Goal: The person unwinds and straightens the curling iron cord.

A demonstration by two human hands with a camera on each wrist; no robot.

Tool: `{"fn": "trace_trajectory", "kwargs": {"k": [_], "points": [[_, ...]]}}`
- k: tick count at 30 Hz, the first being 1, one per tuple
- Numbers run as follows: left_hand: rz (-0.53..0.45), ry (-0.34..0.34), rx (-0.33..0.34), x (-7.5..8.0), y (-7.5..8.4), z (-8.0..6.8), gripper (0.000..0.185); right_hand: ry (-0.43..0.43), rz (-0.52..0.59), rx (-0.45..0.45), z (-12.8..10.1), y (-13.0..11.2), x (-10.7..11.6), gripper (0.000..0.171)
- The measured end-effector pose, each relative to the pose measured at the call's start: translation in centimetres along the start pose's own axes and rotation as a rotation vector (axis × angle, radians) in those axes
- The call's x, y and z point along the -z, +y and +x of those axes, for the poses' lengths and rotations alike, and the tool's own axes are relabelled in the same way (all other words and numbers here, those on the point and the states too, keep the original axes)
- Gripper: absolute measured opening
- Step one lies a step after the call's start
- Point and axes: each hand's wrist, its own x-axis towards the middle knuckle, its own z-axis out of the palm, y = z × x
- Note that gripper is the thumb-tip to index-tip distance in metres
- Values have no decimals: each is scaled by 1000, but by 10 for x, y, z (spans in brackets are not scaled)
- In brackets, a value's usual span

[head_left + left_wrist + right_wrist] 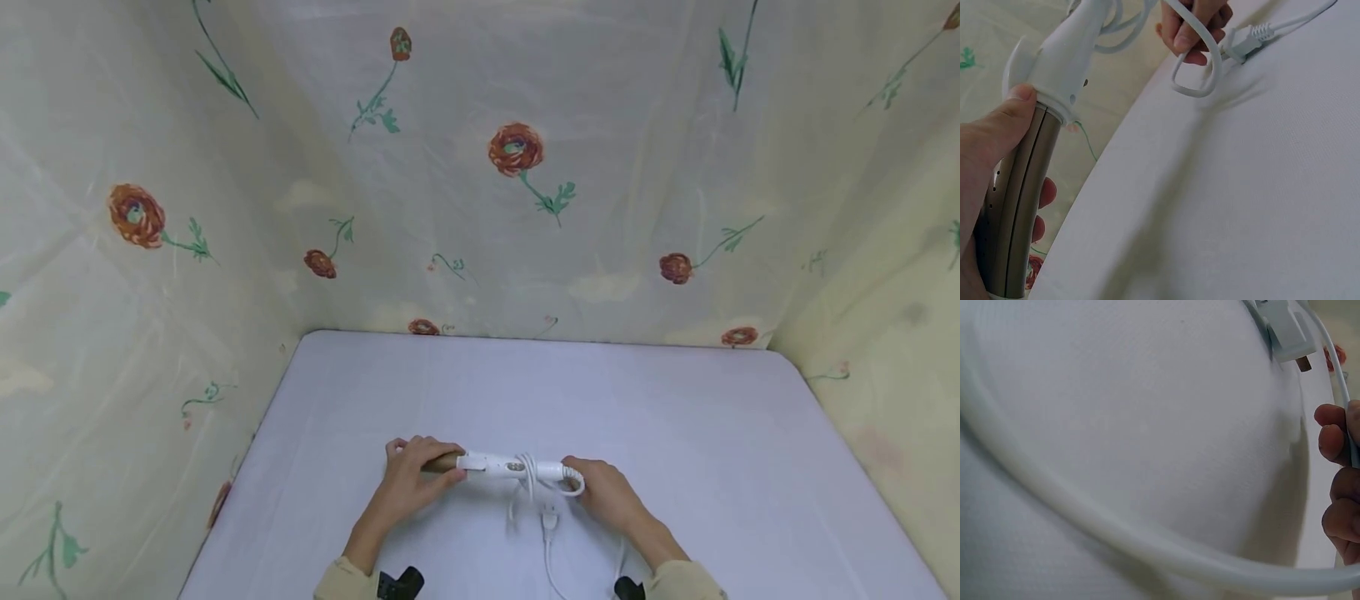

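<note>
A curling iron (pixel 491 465) with a white handle and a brownish-gold barrel (pixel 1025 194) is held roughly level above the table. My left hand (pixel 412 475) grips the barrel, its thumb (pixel 1013 115) lying along it up to the white handle. White cord (pixel 529 477) is wound around the handle. At the handle's right end, my right hand (pixel 611 496) holds part of the cord between curled fingers (pixel 1333 442). The white plug (pixel 550 518) is below the handle, near the right hand. Another length of cord (pixel 1147 547) sweeps across the right wrist view.
A white-covered table (pixel 675 417) lies beneath both hands. Cloth walls (pixel 450 183) with printed red flowers enclose its back and sides. Loose cord (pixel 553 571) trails toward the front, between the forearms.
</note>
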Motion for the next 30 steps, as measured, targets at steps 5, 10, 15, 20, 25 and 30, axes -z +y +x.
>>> {"fn": "trace_trajectory", "kwargs": {"k": [5, 10, 15, 20, 25, 30], "points": [[-13, 42, 32, 1, 3, 4, 32, -10, 12, -37, -3, -3, -3, 10], [-27, 88, 97, 1, 6, 7, 34, -2, 9, 21, -9, -6, -7, 13], [0, 115, 102, -1, 7, 7, 37, -19, 31, 73, -18, -10, -10, 13], [25, 132, 88, -2, 6, 8, 36, -70, 67, 106, -25, -13, -11, 15], [51, 141, 95, -2, 7, 8, 36, -90, 103, 116, -33, -18, -12, 16], [59, 149, 89, -1, 7, 8, 36, -69, 158, 125, -41, -24, -10, 17]]}}
